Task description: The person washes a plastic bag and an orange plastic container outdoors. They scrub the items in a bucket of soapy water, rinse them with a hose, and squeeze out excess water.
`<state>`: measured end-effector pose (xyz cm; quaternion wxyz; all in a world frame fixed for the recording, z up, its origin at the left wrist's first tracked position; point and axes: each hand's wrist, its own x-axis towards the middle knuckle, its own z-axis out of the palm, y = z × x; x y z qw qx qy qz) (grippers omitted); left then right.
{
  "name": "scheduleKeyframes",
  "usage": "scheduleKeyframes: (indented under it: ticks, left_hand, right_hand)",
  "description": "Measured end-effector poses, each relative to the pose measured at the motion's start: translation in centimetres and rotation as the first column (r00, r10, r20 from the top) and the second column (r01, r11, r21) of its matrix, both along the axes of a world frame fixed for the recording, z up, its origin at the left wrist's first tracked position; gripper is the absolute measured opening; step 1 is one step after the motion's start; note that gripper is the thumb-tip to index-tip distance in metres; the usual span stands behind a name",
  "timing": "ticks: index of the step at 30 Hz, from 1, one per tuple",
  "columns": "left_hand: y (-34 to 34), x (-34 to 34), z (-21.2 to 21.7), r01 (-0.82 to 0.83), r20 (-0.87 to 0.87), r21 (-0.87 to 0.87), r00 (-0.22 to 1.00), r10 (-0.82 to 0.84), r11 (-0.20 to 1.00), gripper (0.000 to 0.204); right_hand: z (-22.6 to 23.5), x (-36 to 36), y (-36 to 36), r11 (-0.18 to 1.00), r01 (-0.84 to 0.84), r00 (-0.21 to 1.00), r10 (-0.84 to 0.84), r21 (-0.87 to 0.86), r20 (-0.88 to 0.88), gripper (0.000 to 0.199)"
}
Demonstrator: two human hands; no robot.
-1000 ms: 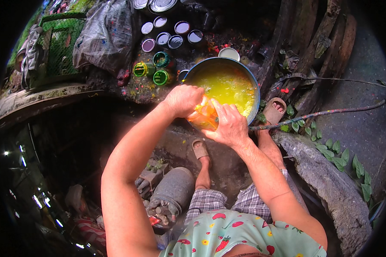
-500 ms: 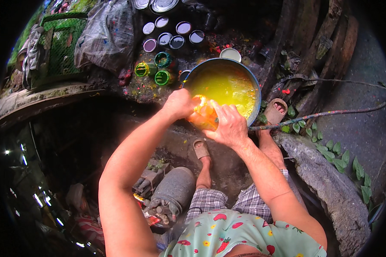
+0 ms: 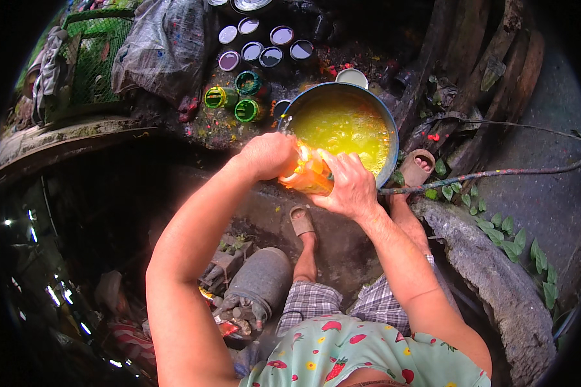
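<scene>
Both my hands are at an orange-smeared, see-through jar (image 3: 311,175), which lies tilted over the near rim of a round basin (image 3: 394,122). Inside the basin is cloudy yellow liquid (image 3: 342,126) with froth along its right side. My left hand (image 3: 270,156) is closed at the jar's left end, its fingertips hidden behind the wrist and jar. My right hand (image 3: 352,187) wraps round the jar's other end, thumb beneath and fingers on top. Left of the basin stand green-stained jars (image 3: 246,110) and a yellow-green one (image 3: 218,97).
Several open paint tins (image 3: 271,57) stand beyond the jars. A pale round lid or tin (image 3: 352,78) is behind the basin. A paint-spattered hose (image 3: 484,177) runs to the right, above a rough stone edge (image 3: 484,264). A grey cylinder (image 3: 261,277) lies left of my feet.
The jar has turned slightly between my hands, showing more of its orange side. Small splashes now show at the basin's left rim, and the liquid's surface is more rippled.
</scene>
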<state>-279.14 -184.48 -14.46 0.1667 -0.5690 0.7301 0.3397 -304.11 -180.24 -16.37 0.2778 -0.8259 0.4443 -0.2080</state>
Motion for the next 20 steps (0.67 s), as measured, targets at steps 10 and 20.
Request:
scheduleKeyframes:
  ticks: [10,20]
  left_hand:
    - [1.9,0.8,0.2,-0.033,0.043,-0.027,0.998,0.034,0.999,0.027]
    - [0.0,-0.5,3.6,-0.559,0.105,0.464,0.805,0.583,0.688,0.036]
  right_hand:
    - [-0.3,-0.5,0.0,1.000,0.020,0.999,-0.020,-0.006,0.033,0.084]
    - [-0.2,-0.3,0.5,0.998,0.059,0.998,-0.059,0.010,0.004,0.087]
